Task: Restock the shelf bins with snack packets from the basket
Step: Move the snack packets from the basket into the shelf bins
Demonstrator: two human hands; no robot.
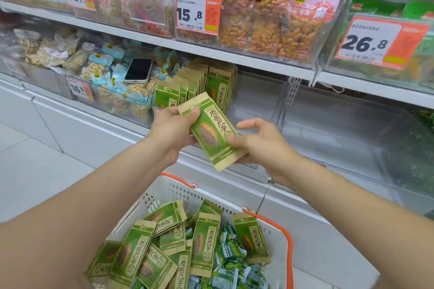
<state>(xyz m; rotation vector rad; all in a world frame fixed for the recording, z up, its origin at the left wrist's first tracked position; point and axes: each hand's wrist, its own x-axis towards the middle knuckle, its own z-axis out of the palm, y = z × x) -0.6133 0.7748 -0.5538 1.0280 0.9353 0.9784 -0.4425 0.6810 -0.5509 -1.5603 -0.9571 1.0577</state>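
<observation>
A green and tan sunflower-seed packet point(211, 132) is held tilted in front of the lower shelf. My left hand point(172, 130) grips its upper end, thumb on the front. My right hand point(256, 142) pinches its lower right edge. Behind it, a clear shelf bin point(258, 101) holds a row of the same packets point(199, 84) standing upright on its left side. Below, a white basket point(169, 192) with orange handles carries several more seed packets point(204, 239) and small green wrapped snacks point(232, 256).
A phone point(138, 70) lies on blue nut packets in the bin to the left. Upper-shelf bins hold orange snack bags point(265, 26) behind price tags 15.8 point(197, 14) and 26.8 point(373, 42). White cabinet fronts run below the shelves; pale floor lies at left.
</observation>
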